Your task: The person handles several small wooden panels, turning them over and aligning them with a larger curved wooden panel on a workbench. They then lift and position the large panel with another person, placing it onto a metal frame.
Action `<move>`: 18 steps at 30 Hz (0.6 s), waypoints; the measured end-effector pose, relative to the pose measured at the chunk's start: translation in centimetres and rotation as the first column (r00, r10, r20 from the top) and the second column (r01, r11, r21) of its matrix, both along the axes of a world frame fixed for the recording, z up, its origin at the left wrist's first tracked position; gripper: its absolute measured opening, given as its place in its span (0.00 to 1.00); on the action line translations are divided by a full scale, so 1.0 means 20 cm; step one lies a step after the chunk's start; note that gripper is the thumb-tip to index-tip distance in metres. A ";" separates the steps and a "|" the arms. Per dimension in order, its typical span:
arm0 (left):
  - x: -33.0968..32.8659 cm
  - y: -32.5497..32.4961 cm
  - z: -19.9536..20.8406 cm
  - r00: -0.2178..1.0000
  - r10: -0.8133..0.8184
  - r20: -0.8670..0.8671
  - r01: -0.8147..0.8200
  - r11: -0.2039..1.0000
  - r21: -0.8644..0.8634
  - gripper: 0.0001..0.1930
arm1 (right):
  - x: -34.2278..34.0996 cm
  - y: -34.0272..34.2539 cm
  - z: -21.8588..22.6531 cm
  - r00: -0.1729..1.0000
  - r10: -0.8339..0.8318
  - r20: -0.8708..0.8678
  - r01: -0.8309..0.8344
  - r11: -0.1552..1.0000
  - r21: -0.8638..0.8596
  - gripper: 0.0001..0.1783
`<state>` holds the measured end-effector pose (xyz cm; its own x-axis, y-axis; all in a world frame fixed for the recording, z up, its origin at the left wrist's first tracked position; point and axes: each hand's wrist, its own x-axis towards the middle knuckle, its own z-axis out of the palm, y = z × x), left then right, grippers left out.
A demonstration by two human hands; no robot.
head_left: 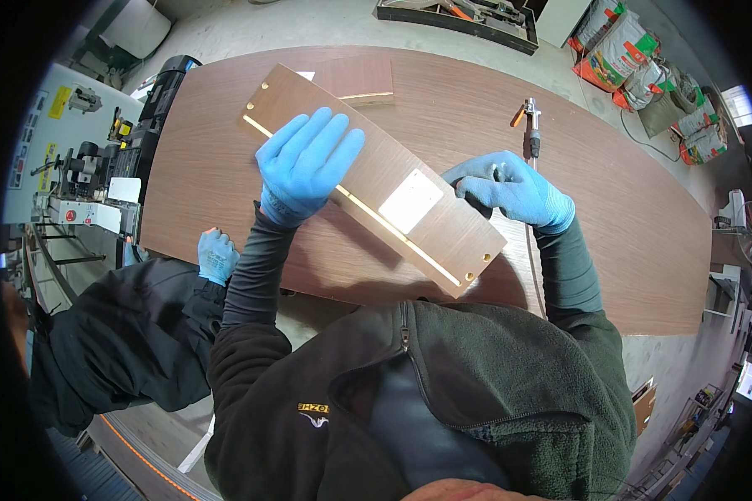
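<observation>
A long brown wood-grain board (374, 171) lies slantwise before me, raised off the table at its near end, where a shadow shows beneath. It has a white label (411, 201), a pale groove along its near long edge and drilled holes at both ends. My left hand (307, 167), in a blue glove, is over the board's left part with fingers stretched out; whether it touches the face is hard to tell. Gloved in blue too, my right hand (516, 190) is closed at the far long edge, right of the label, its fingertips partly hidden.
Another wood-grain board (355, 79) lies behind on the brown table (618, 225). An air blow gun (532, 125) with its hose lies to the right. At left, a co-worker's gloved hand (218, 255) rests by the table edge, near a machine (92, 179). Bags (622, 54) stand at far right.
</observation>
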<state>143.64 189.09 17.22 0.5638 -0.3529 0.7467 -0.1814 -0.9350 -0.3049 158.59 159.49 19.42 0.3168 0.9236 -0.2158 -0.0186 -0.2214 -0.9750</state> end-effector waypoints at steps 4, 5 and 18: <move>0.00 0.00 0.01 1.000 0.010 -0.009 -0.010 1.000 -0.009 0.12 | -0.02 -0.01 0.02 0.998 -0.066 -0.018 0.065 0.997 -0.033 0.20; 0.01 0.00 0.01 1.000 0.003 -0.007 -0.004 1.000 -0.005 0.12 | -0.02 -0.01 0.03 0.997 -0.072 -0.020 0.071 0.996 -0.057 0.20; 0.01 -0.05 0.05 0.997 -0.074 0.017 0.074 0.997 -0.006 0.11 | -0.08 0.03 -0.02 0.995 -0.104 0.003 0.104 0.991 -0.087 0.16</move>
